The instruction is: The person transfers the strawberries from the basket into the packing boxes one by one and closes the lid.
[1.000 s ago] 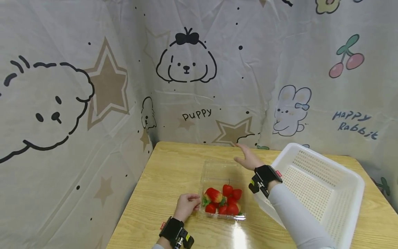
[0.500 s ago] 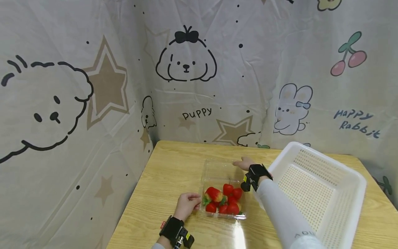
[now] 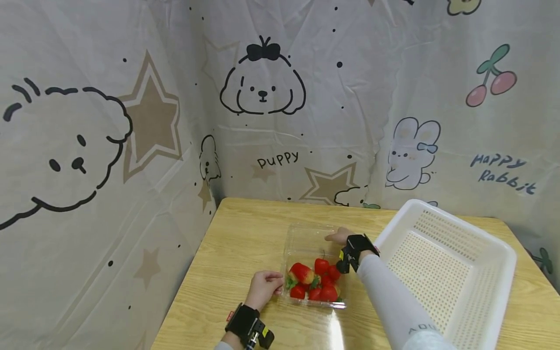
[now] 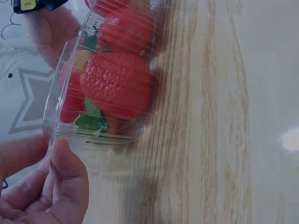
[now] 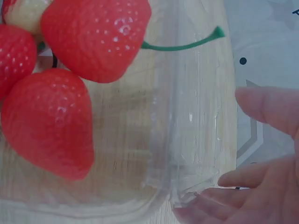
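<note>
A clear plastic clamshell box [image 3: 285, 265] sits on the table, its lid [image 3: 306, 239] laid back away from me. Several red strawberries [image 3: 302, 273] with green leaves fill its base; a green stem [image 5: 187, 47] sticks up from one in the right wrist view. My left hand [image 3: 263, 288] pinches the box's left rim between thumb and finger, close up in the left wrist view. Over at the lid's right edge, my right hand [image 3: 338, 236] has thumb and fingers spread apart. Its lower fingers [image 5: 243, 176] lie against or just beside the clear edge; contact is hard to tell.
A large white perforated plastic basket [image 3: 503, 272] stands tilted in outline at the right, close to my right forearm. Behind the wooden table [image 3: 245, 228] hangs a pale printed cloth [image 3: 271, 136], which also covers the left side.
My right hand has come down and left from above the lid's far right corner to its right edge. The left hand keeps its place on the box.
</note>
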Available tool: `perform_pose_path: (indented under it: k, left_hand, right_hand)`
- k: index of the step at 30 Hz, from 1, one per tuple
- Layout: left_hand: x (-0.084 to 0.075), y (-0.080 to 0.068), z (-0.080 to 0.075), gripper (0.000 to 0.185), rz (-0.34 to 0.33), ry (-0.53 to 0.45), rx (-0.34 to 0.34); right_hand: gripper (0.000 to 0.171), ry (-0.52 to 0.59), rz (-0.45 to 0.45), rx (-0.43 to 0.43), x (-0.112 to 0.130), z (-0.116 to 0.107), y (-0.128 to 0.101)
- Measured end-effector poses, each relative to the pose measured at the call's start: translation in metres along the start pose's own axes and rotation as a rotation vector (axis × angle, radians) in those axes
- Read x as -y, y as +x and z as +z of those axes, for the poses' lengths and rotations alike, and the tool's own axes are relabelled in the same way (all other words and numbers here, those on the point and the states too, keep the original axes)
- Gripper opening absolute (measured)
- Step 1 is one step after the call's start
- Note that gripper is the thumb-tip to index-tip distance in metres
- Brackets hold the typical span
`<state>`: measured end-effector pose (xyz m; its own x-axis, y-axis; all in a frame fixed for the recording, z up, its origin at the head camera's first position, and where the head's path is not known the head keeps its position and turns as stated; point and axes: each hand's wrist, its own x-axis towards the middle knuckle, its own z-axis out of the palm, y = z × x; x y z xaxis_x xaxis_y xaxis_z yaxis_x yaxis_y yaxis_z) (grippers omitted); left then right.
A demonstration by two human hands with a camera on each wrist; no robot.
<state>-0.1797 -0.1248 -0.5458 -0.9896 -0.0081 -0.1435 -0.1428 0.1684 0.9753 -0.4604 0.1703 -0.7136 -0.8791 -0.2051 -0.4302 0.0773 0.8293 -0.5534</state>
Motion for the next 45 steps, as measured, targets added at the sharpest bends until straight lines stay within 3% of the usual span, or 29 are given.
perform_pose_path:
  k: [4, 6, 7, 8, 10, 15, 17, 19, 25, 30, 36, 41, 45]
  left_hand:
    - [0.000, 0.001, 0.000, 0.019, 0.002, 0.002, 0.003]
    - [0.000, 0.000, 0.001, 0.020, 0.001, 0.004, 0.004]
    - [0.000, 0.000, 0.001, 0.020, -0.001, 0.004, 0.005]
    - [0.000, 0.000, 0.001, 0.020, -0.003, 0.005, 0.006]
    - [0.000, -0.001, 0.001, 0.020, -0.007, 0.009, 0.007]
    - [0.000, -0.001, 0.000, 0.020, -0.005, 0.010, 0.009]
    - [0.000, 0.000, 0.000, 0.020, -0.006, 0.011, 0.006]
    - [-0.001, -0.001, 0.000, 0.020, -0.007, 0.012, 0.004]
    - [-0.001, 0.000, 0.000, 0.019, -0.020, 0.012, 0.004]
    - [-0.001, 0.000, 0.001, 0.019, -0.032, 0.014, 0.003]
    - [-0.004, -0.001, 0.001, 0.020, -0.046, 0.017, 0.000]
    - [-0.004, -0.002, 0.001, 0.021, -0.046, 0.008, 0.004]
    - [-0.003, -0.002, 0.000, 0.021, -0.036, -0.005, 0.008]
  right_hand:
    - [0.117, 0.109, 0.020, -0.028, -0.047, 0.014, 0.057]
    - [0.115, 0.189, 0.010, -0.047, -0.058, 0.012, 0.066]
    - [0.114, 0.235, -0.004, -0.061, -0.056, 0.007, 0.060]
    - [0.109, 0.259, -0.018, -0.066, -0.050, 0.000, 0.048]
    - [0.097, 0.331, -0.059, -0.081, -0.021, -0.020, 0.003]
    - [0.072, 0.480, -0.121, -0.077, 0.091, -0.079, -0.159]
    - [0.067, 0.506, -0.121, -0.064, 0.122, -0.093, -0.205]
    - [0.062, 0.521, -0.119, -0.059, 0.141, -0.102, -0.235]
    - [0.061, 0.620, -0.105, -0.112, 0.152, -0.107, -0.272]
    - [0.063, 0.685, -0.084, -0.206, 0.157, -0.101, -0.292]
    - [0.037, 0.728, -0.119, -0.366, 0.157, -0.069, -0.317]
    - [0.020, 0.657, -0.134, -0.485, 0.151, -0.038, -0.336]
    - [0.015, 0.615, -0.251, -0.566, 0.145, -0.010, -0.348]
